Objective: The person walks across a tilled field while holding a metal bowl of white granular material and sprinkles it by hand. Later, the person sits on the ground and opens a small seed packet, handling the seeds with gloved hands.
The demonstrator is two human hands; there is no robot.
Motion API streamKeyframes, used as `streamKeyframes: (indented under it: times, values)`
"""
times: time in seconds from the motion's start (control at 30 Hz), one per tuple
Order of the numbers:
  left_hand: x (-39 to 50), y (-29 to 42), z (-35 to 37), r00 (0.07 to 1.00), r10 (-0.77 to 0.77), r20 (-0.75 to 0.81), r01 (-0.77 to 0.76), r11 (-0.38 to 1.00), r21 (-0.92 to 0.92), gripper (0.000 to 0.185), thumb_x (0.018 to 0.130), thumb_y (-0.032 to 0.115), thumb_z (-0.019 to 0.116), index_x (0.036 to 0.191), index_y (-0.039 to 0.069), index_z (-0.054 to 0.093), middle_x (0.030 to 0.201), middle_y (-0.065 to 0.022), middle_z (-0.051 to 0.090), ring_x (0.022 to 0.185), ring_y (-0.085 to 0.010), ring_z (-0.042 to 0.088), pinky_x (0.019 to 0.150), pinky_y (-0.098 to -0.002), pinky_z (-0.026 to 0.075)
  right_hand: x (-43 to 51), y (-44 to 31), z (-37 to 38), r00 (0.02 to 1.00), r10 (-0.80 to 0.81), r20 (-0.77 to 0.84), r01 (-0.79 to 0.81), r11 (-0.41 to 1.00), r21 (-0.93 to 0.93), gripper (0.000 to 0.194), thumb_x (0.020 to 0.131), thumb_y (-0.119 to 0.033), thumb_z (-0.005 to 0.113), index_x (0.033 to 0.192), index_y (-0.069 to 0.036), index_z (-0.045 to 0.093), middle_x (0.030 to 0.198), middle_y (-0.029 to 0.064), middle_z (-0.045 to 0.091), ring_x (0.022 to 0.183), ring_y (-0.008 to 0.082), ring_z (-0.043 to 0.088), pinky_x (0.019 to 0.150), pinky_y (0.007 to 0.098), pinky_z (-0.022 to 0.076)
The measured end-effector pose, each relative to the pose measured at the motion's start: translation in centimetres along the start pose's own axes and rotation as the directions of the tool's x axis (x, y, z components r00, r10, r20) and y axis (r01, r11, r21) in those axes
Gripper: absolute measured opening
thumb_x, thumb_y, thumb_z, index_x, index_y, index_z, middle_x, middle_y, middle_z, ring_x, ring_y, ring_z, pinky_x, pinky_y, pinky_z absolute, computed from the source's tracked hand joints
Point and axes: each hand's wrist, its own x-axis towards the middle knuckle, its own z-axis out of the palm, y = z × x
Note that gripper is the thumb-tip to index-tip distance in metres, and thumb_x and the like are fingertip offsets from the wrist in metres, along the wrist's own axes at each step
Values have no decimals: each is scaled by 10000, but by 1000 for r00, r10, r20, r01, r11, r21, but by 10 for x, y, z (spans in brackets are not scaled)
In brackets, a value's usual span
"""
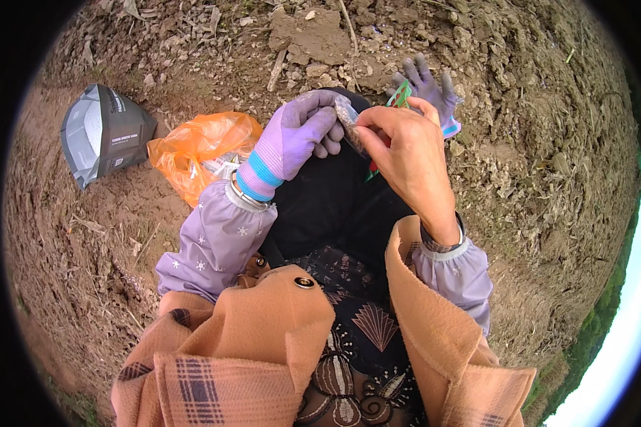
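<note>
My left hand, in a purple work glove with blue bands at the cuff, pinches the top of a small clear plastic bag that holds small pale and brown bits, perhaps seeds. Ungloved, my right hand has thumb and forefinger on the bag's other side. A green printed packet with red pictures lies behind the right hand; its lower corner shows below the fingers, and how it is held is hidden. Both hands are above my dark-clothed knees.
A purple glove lies on the clodded soil beyond my right hand. To the left are an orange plastic bag with printed packets inside and an open grey pouch with white contents. Dry stalks and clods cover the ground.
</note>
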Motion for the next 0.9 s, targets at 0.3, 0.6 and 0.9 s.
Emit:
streamKeyframes:
  times: [0.3,0.6,0.9]
  values:
    - [-5,-1,8,994,103,-27,-100,991,94,432,904,168,553,1282,-16,453,857,-17,584,723,-73,558,636,-194,454,8,2,3,999,44,11,-45,993,105,96,792,-129,608,772,-55,665,628,87,640,606,272,613,921,430,382]
    - [-12,4,14,953,302,-30,-266,877,399,608,768,160,707,1282,-19,436,786,-36,548,646,-105,525,578,-246,468,20,8,6,979,145,142,-189,904,384,148,750,-150,643,757,-6,678,637,103,651,580,211,634,572,306,485]
    - [-7,-4,6,905,423,-40,-346,789,507,550,800,150,639,1284,-43,461,895,-140,613,691,-200,605,627,-296,495,28,19,11,961,120,248,-224,865,448,148,768,-150,659,787,-7,686,607,97,623,551,170,603,549,312,470]
